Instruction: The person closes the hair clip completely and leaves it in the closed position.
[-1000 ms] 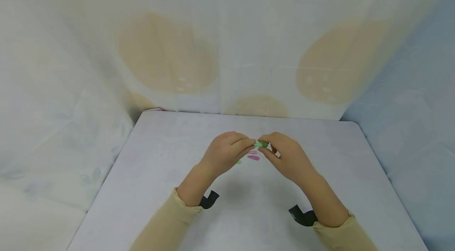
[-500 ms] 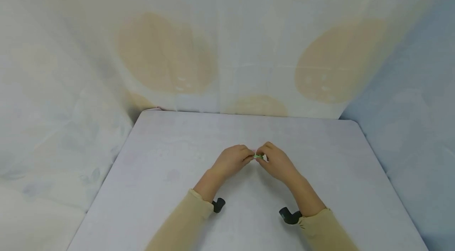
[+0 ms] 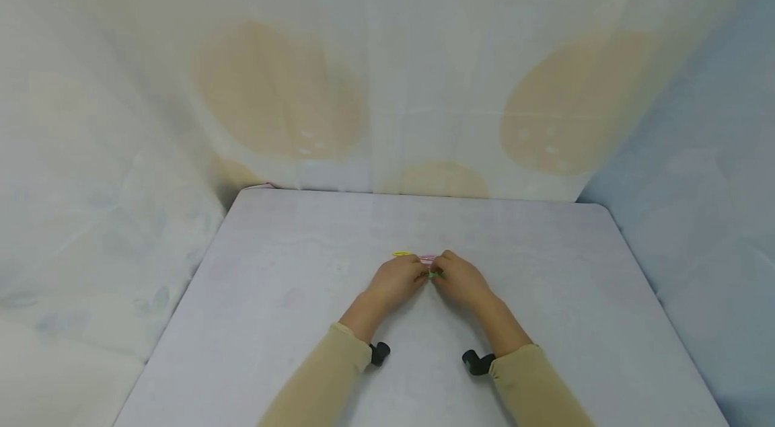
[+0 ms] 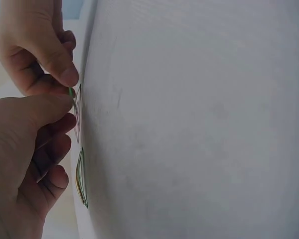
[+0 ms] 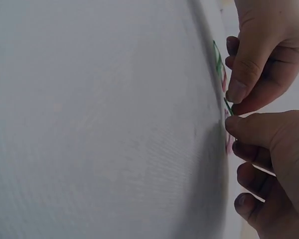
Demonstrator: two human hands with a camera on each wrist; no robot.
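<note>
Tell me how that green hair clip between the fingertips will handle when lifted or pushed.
The green hair clip looks thin and flat, so probably light and unlikely to roll. Both hands pinch it by fingertips, so the grip seems small; it may slip or slide easily on the smooth table.

Both forearms, in tan sleeves, come in from the near edge of the desk and angle inward, so the hands meet at the middle of the desk. The left hand (image 3: 398, 280) lies low over the surface with its fingers curled, thumb and forefinger pressed together in a pinch. The right hand (image 3: 460, 281) mirrors it, knuckles up, thumb and forefinger tips closed and touching those of the left. A dark strap shows at each wrist.
</note>
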